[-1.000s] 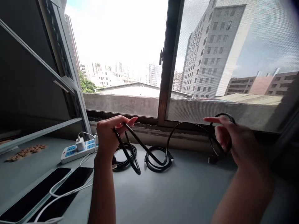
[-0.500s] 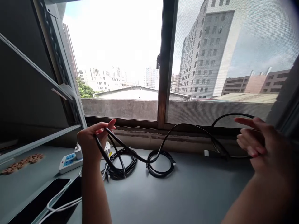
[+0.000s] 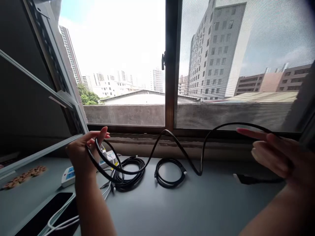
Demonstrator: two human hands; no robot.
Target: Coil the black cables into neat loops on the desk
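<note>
A long black cable [image 3: 180, 147] runs in loose waves between my two hands, above the grey table. At the left, my left hand [image 3: 90, 149] pinches loops of it between thumb and fingers. My right hand [image 3: 273, 150] is at the right edge with its fingers curled round the cable and the index finger stretched out to the left. A cable end with a flat connector [image 3: 246, 179] hangs below my right hand. On the table lie two coiled black cables, a larger coil [image 3: 140, 178] beside my left hand and a smaller coil [image 3: 169, 186] near the middle.
A white power strip [image 3: 68, 176] with plugs stands behind my left wrist. Dark flat devices [image 3: 46, 213] with white cables [image 3: 61, 224] lie at the lower left. Small brown pieces [image 3: 27, 177] are farther left. The window frame [image 3: 169, 114] rises behind the table [image 3: 197, 209].
My left hand has moved left and slightly down. The cable's waves have shifted, with more cable stretched toward my right hand. The hanging connector has moved right and down.
</note>
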